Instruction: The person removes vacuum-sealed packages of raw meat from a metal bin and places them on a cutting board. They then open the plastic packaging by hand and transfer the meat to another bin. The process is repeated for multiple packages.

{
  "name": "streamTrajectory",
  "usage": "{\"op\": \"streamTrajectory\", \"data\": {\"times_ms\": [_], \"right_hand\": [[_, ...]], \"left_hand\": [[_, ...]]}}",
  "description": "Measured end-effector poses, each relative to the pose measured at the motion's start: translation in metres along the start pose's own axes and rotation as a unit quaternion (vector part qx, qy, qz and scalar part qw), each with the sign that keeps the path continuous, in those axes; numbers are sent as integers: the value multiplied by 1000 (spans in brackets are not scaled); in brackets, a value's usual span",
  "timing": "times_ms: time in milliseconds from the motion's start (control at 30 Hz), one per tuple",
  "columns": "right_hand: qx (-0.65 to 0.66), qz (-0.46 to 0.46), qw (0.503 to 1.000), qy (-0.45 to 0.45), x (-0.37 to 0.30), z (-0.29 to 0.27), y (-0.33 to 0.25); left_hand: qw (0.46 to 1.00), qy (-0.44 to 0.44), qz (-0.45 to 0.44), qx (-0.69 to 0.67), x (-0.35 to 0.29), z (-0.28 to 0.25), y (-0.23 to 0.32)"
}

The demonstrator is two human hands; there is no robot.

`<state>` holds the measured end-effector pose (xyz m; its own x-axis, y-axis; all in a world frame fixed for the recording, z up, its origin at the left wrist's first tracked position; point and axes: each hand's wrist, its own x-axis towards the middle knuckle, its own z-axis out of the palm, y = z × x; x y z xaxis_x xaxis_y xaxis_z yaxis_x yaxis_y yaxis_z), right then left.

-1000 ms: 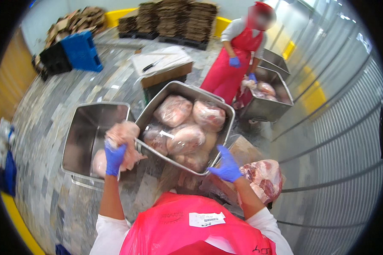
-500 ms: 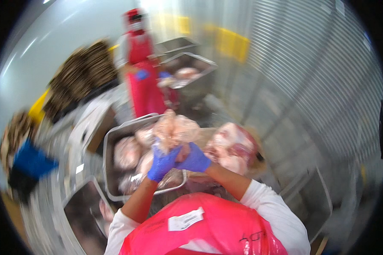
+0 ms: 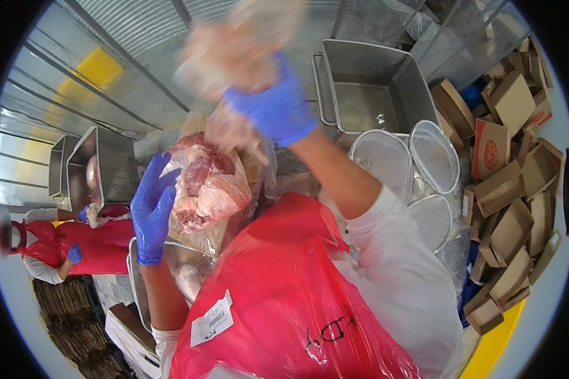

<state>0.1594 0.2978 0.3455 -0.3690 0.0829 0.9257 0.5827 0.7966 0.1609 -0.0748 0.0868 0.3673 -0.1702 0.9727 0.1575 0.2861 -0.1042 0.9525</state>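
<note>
My right hand, blue-gloved, is raised beyond the table and closed on a limp, crumpled, pinkish plastic bag. Motion smears the bag, and I cannot tell whether any meat is inside it. My left hand, gloved too, is open and holds nothing, its fingers apart at the left side of a large cut of raw meat. That cut, red with pale fat, lies on tan wrapping in front of me. The hanging end of the bag partly covers its far side.
A deep metal tub stands far right, with round white-rimmed containers nearer me. Cardboard boxes are piled at the right. At left, a co-worker in a red apron is beside another metal tub. A bin holds wrapped meat.
My view has swung right, away from the meat bin. Both hands were together on the crumpled bag over the bin; now the right hand alone carries it, and the left has let go.
</note>
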Motion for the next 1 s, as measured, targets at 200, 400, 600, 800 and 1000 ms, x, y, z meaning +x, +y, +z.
{"op": "streamTrajectory", "data": {"times_ms": [200, 400, 600, 800, 1000], "right_hand": [[417, 499, 749, 125, -6, -100, 99], [294, 559, 756, 172, -79, -169, 138], [214, 633, 714, 211, -206, -199, 120], [-140, 469, 801, -344, -440, -200, 79], [-273, 551, 603, -509, -441, -192, -27]], "left_hand": [[967, 193, -91, 136, -85, -76, -111], [807, 520, -272, 62, -272, -129, -226], [698, 628, -338, 61, -412, -104, -301], [661, 655, -356, 83, -533, -56, -355], [553, 729, -388, 109, -558, -8, -365]]}}
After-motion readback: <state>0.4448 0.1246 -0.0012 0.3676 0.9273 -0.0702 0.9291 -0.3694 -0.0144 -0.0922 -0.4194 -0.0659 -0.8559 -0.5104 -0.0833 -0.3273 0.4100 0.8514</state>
